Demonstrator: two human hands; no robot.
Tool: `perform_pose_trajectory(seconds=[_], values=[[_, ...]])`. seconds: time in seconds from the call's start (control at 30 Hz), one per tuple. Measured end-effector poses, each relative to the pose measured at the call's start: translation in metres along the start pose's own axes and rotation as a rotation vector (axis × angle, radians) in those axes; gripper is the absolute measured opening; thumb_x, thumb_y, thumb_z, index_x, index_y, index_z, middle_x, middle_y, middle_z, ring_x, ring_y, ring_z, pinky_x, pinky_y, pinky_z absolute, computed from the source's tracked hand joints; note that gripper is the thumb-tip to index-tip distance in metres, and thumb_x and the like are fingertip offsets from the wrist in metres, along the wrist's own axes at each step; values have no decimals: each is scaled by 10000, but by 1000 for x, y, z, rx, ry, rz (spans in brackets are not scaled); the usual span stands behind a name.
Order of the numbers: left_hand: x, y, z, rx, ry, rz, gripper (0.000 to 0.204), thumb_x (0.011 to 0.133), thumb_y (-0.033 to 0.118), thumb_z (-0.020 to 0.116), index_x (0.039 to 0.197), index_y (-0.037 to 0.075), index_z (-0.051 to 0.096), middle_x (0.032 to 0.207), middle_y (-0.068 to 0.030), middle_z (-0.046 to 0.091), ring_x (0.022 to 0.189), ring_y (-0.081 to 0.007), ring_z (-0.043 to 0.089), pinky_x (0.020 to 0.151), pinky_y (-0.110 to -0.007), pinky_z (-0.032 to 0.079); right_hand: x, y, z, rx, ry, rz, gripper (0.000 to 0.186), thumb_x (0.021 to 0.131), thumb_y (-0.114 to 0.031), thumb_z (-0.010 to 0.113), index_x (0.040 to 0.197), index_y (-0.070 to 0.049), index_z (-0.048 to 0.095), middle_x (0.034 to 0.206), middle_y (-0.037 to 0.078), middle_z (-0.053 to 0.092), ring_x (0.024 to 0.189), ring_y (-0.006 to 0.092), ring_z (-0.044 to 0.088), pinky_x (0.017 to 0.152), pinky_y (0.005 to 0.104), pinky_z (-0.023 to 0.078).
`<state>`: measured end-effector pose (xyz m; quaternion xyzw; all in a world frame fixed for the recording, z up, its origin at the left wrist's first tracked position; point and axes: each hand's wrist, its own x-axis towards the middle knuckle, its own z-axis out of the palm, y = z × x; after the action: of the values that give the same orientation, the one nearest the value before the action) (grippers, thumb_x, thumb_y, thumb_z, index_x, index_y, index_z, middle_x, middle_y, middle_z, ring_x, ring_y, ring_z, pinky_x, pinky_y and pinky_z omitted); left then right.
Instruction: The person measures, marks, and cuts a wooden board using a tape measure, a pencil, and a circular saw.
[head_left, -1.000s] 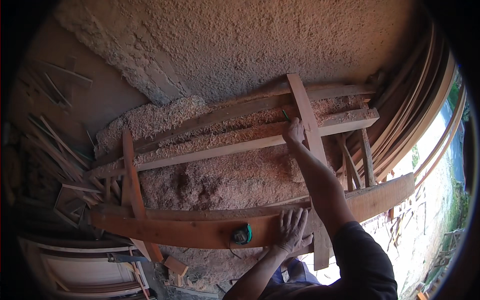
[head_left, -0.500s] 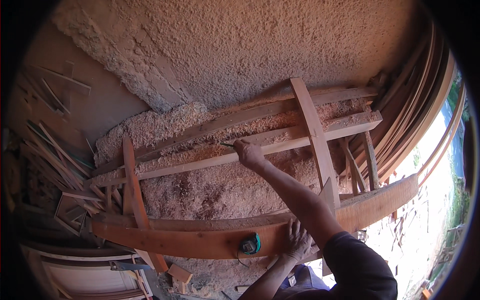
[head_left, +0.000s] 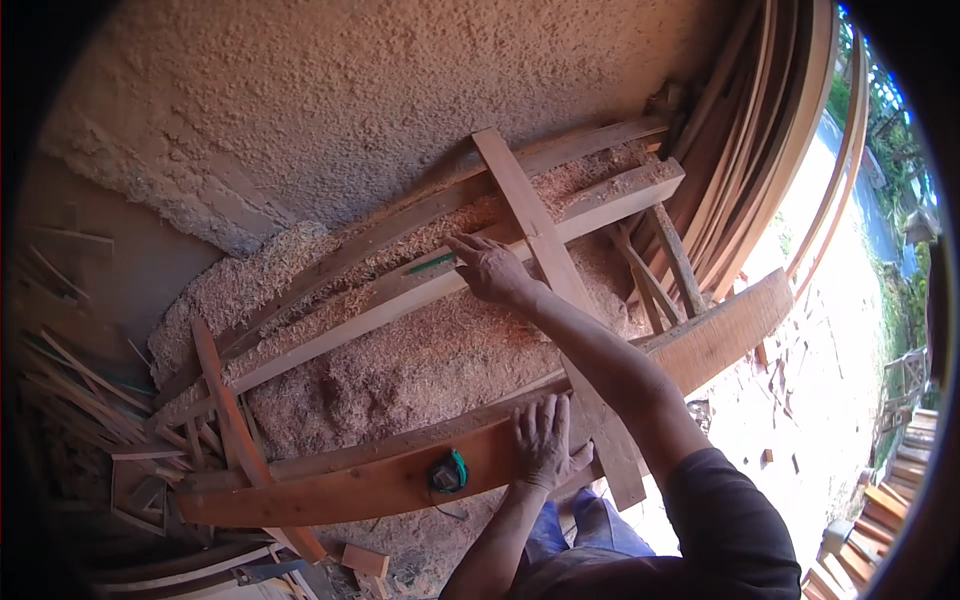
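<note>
My right hand is stretched over the long pale beam in the middle, forefinger extended. A green pencil lies on that beam at its fingertips; whether the fingers still touch it is hard to tell. Flat on the near wide reddish board rests my left hand, its fingers spread over the top edge. Left of it, a black and green tape measure sits on the same board. Two crosswise boards span the beams: a right one beside my right hand and a left one.
Wood shavings heap between the beams. A rough wall stands behind. Long planks lean at the right; thin offcuts pile up at the left. A saw and a wood block lie at the lower left.
The view has swung rightward. My right hand has shifted right along the beam toward the right crosswise board, and its pinch on the pencil has loosened. My left hand remains on the near board.
</note>
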<state>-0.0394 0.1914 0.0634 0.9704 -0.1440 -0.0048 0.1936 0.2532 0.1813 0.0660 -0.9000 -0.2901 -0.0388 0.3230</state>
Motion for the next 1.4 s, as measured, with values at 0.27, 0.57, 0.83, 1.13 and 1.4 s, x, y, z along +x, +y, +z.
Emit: perform_pose_trajectory(seconds=[0.27, 0.57, 0.83, 1.13, 1.4], values=[[1, 6, 10, 171, 88, 90, 924, 835, 684, 547, 1431, -15, 450, 1405, -223, 493, 1296, -434, 453, 1088, -624, 333, -301, 21, -218, 199, 689, 339, 350, 953, -3, 641, 1299, -57, 636, 1091, 157, 732, 996, 302, 725, 848, 366, 578], [-4, 6, 21, 201, -84, 44, 1069, 865, 767, 446, 1529, -57, 291, 1508, -301, 361, 1378, -480, 351, 1111, -619, 291, -710, 159, -23, 282, 245, 1478, 385, 929, -298, 609, 1156, 0, 700, 1033, 236, 727, 1014, 380, 699, 897, 440, 546], [17, 17, 37, 306, -150, 3, 1004, 924, 733, 439, 1543, -39, 272, 1477, -289, 383, 1378, -456, 364, 1135, -584, 296, -794, 335, 112, 149, -352, 1310, 175, 877, -79, 575, 1008, 17, 640, 1069, 220, 637, 1008, 393, 670, 839, 478, 574], [58, 52, 66, 445, -261, -96, 1015, 920, 735, 439, 1546, -43, 252, 1464, -294, 382, 1364, -455, 375, 1128, -572, 307, -856, 506, 208, -422, -518, 1161, 124, 903, -163, 604, 977, -91, 674, 998, 74, 632, 983, 250, 671, 763, 457, 532], [52, 60, 54, 381, -290, -155, 1025, 916, 736, 438, 1548, -46, 234, 1452, -299, 380, 1351, -453, 384, 1123, -561, 316, -892, 537, 190, -382, -518, 1307, 184, 948, -142, 552, 1065, -105, 690, 968, 83, 736, 948, 260, 734, 769, 464, 596]])
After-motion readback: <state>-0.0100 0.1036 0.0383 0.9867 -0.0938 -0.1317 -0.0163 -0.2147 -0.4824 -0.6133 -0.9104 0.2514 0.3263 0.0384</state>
